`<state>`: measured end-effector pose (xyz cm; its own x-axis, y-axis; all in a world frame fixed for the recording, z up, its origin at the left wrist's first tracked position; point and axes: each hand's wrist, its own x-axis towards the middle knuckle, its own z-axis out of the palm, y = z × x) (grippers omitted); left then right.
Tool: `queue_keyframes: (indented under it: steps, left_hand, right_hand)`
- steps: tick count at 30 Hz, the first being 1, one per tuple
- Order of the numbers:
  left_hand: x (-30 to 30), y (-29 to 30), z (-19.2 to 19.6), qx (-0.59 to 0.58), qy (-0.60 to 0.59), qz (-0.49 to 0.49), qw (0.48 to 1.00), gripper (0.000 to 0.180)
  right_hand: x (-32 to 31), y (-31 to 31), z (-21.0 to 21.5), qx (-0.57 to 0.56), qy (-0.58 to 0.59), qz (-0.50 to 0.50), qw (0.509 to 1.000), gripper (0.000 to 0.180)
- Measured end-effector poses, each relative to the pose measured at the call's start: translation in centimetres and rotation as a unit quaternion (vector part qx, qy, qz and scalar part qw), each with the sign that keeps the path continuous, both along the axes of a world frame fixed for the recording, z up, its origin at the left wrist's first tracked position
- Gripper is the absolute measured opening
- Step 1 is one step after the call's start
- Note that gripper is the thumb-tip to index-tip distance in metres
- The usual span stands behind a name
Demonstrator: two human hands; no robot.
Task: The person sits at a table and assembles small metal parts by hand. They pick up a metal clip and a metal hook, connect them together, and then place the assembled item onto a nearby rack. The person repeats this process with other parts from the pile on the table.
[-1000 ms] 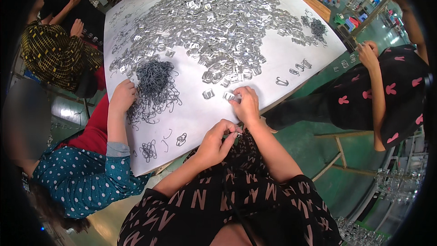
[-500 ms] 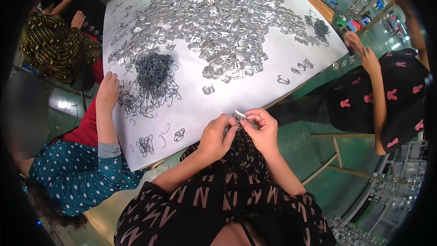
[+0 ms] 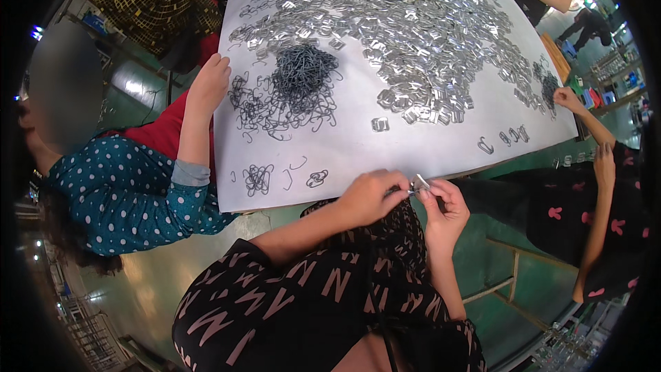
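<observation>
metal clip (image 3: 418, 184) | pinched by left hand (image 3: 368, 196), right hand (image 3: 446, 208) | mostly hidden

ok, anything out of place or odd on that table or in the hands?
Nothing stands out. Both hands, left hand and right hand, pinch one small metal clip just off the near edge of the white table. The shiny clips and dark wire hooks lie in loose heaps; none seem spilled off the table.

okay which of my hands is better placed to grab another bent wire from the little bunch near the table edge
Left. The left hand is nearer the small wire bunch; the right hand sits farther right, and both pinch the metal clip.
</observation>
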<state>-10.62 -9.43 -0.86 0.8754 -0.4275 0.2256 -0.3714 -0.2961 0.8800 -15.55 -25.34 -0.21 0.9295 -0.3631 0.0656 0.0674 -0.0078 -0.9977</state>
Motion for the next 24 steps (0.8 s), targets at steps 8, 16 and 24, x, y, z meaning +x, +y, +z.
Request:
queue_keyframes:
  steps: [8, 16, 24]
  left_hand:
    - [6.7, 9.4, -3.9, 0.361, -0.097, 0.281, 0.884, 0.008]
    - [8.8, 8.3, -1.8, 0.489, -0.073, 0.209, 0.844, 0.01]
    - [3.0, 2.3, 2.5, -0.079, 0.077, -0.079, 0.991, 0.009]
  right_hand:
    - [-0.3, -0.7, -0.3, -0.001, 0.007, 0.003, 1.0, 0.023]
    - [-0.3, -0.6, -0.5, 0.009, 0.012, 0.005, 1.0, 0.024]
    - [-0.5, 0.1, 0.0, -0.001, 0.008, 0.019, 1.0, 0.021]
